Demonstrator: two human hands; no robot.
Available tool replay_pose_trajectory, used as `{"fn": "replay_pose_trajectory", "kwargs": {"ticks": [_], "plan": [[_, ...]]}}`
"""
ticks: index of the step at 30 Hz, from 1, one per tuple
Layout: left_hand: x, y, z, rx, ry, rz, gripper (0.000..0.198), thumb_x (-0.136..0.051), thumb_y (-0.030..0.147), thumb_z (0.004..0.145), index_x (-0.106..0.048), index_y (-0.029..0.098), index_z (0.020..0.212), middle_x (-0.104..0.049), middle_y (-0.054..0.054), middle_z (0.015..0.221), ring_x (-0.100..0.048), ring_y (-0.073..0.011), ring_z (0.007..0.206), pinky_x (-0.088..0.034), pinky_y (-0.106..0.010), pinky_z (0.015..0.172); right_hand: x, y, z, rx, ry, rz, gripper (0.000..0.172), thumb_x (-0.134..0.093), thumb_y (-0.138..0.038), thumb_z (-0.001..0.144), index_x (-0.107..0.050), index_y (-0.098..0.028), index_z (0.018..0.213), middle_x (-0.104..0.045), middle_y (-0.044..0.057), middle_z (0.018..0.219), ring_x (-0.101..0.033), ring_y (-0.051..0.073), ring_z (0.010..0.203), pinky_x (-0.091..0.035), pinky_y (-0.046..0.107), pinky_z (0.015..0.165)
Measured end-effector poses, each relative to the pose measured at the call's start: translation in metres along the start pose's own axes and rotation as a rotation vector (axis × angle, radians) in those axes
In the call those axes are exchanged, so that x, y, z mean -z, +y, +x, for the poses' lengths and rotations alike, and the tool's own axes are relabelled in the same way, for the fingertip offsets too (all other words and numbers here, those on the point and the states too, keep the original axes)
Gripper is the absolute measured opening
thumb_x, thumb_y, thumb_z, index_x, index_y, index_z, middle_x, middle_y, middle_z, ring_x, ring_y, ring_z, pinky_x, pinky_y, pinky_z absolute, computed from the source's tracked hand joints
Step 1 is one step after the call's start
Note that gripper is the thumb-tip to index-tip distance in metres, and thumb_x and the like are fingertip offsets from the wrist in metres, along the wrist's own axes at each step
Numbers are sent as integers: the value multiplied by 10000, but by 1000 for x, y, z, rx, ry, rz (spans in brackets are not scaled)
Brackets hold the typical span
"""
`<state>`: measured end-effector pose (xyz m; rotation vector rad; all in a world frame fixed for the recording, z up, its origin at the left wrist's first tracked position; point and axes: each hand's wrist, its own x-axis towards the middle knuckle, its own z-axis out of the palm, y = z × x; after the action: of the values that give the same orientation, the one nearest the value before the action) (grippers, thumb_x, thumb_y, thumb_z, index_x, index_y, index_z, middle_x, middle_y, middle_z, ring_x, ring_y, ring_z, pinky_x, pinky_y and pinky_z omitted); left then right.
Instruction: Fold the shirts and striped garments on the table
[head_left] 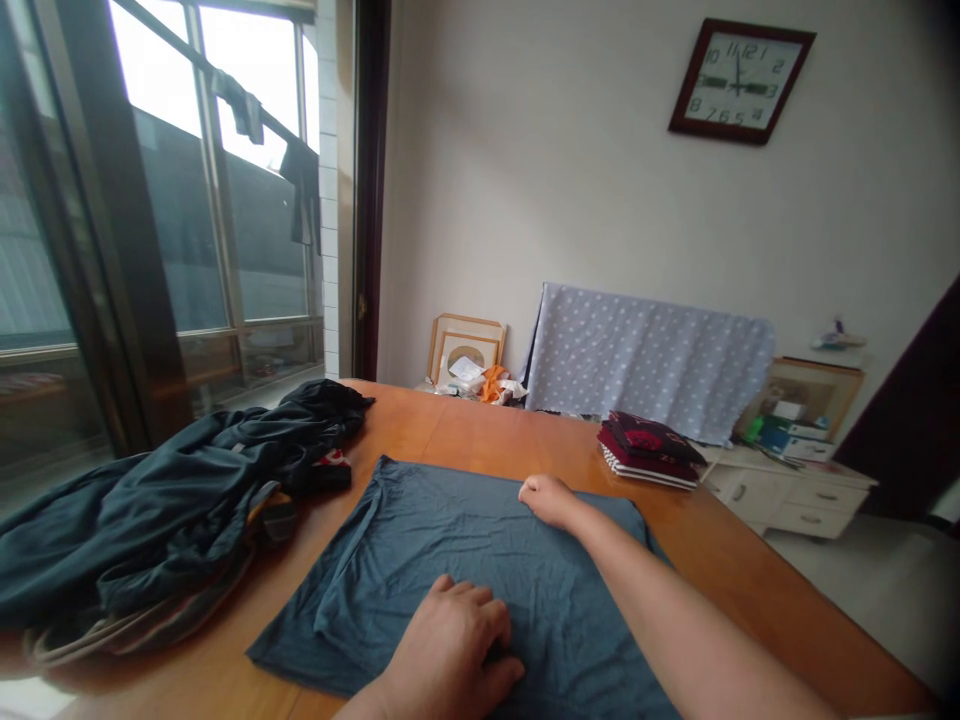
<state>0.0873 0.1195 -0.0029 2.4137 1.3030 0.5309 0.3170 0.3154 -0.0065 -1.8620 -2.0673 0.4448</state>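
A blue-grey garment [420, 560] lies spread flat on the wooden table [465, 430], its left edge folded inward. My left hand [454, 640] rests palm down on the near part of the cloth, fingers curled and pressing on it. My right hand [546, 497] reaches across to the far edge of the garment, fingers closed in a pinch on the fabric there.
A heap of dark clothes [165, 500] sits on the table's left side. A small stack of folded red and dark items [649, 450] lies at the far right of the table. Beyond are a dotted cloth over furniture [645, 355], picture frames [465, 345], a white drawer unit [787, 490], and a window [210, 180].
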Motion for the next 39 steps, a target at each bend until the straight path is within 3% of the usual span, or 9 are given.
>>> {"fn": "replay_pose_trajectory", "kwargs": {"ticks": [9,16,24,29,34,39], "plan": [[4,0,1,25,-36,-37,211,-795,373,741,-654,259,847,-687,11,901,-615,-223,899,-369,-468,979,-14,-8,15,59,-25,48,219,-567,-290,833,-767,-209,869,-761,22,873,-638,174,827,-419,217,738],[8,0,2,51,-79,-66,193,-773,396,757,-668,270,858,-689,2,914,-621,-241,923,-353,-477,1003,-23,-10,25,95,-42,93,274,-559,-263,832,-780,-236,991,-768,19,1038,-666,192,983,-450,250,865],[1,-2,1,54,-33,-76,202,-792,391,744,-666,274,850,-690,13,888,-622,-239,902,-330,-515,1011,-32,-29,24,165,-65,130,337,-571,-213,805,-776,-237,1071,-740,41,1188,-650,218,1104,-448,283,955],[-1,-4,1,35,-25,-64,226,-812,394,724,-665,265,837,-692,9,879,-622,-233,885,-349,-498,993,-41,-50,15,269,-169,189,303,-540,-213,814,-794,-227,980,-779,15,1033,-691,184,968,-488,253,874],[3,-4,1,39,-49,-81,220,-798,403,741,-669,268,859,-697,2,902,-624,-237,897,-349,-499,999,-40,-62,11,273,-157,203,412,-566,-158,750,-776,-210,1100,-755,48,1139,-667,209,1043,-469,280,932],[2,-4,1,37,-44,-83,228,-805,410,734,-665,264,839,-697,2,890,-624,-239,891,-349,-522,1004,-42,-76,-1,334,-306,266,353,-527,-203,791,-793,-204,1023,-776,26,944,-678,178,839,-498,252,764]]}}
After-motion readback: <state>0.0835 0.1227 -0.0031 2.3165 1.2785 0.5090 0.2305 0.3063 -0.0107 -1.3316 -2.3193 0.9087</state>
